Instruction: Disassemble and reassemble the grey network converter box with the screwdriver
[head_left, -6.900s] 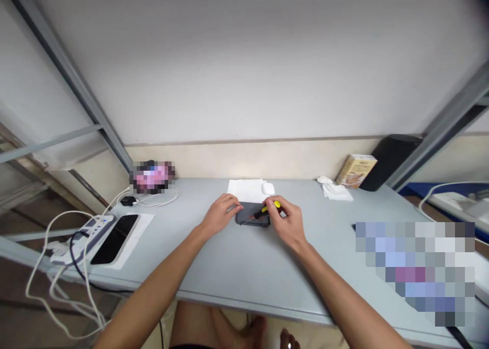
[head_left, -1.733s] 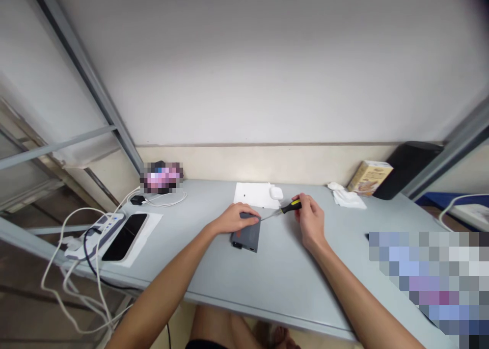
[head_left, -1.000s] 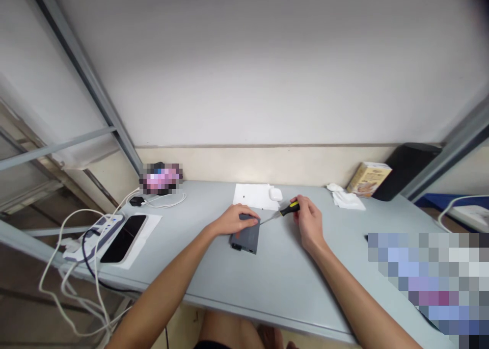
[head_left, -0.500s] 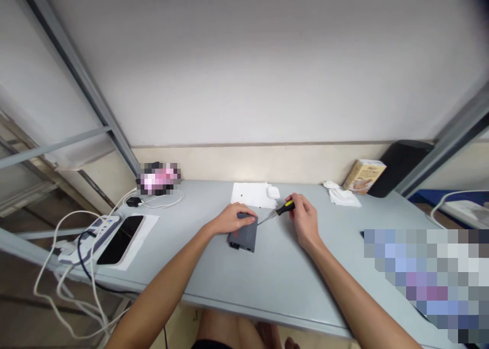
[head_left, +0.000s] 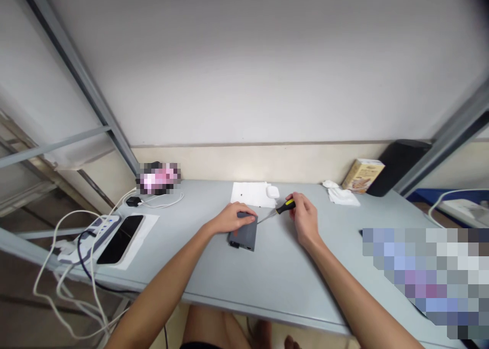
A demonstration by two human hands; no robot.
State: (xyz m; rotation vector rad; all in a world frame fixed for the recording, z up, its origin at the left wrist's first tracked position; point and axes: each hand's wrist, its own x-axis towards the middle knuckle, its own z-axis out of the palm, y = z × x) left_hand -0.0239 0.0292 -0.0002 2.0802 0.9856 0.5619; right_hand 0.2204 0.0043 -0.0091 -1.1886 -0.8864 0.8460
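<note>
A small dark grey box-shaped device (head_left: pixel 245 235) with sockets along its near edge lies on the desk. My left hand (head_left: pixel 235 217) is closed over its far end, thumb and fingers gripping it. My right hand (head_left: pixel 304 217) is wrapped round the black and yellow handle of a screwdriver (head_left: pixel 286 206). The screwdriver's metal shaft slants down to the left, and its tip meets the device's right side near my left fingertips. Whether the tip sits in a screw is too small to tell. Behind the device is a sheet of white paper (head_left: pixel 250 192) with tiny dark specks on it.
A white earbud case (head_left: pixel 272 192) rests at the paper's right edge. To the left are a phone (head_left: pixel 121 239), a power strip (head_left: pixel 86 242) and loose cables. A yellow box (head_left: pixel 362 176), crumpled tissue (head_left: pixel 342 194) and a black cylinder (head_left: pixel 399 168) stand at the back right.
Since the oldest frame the device has been turned, and the screwdriver has gone from its top face to its right side. Dark specks now show on the paper. Over the last second, hardly anything moves.
</note>
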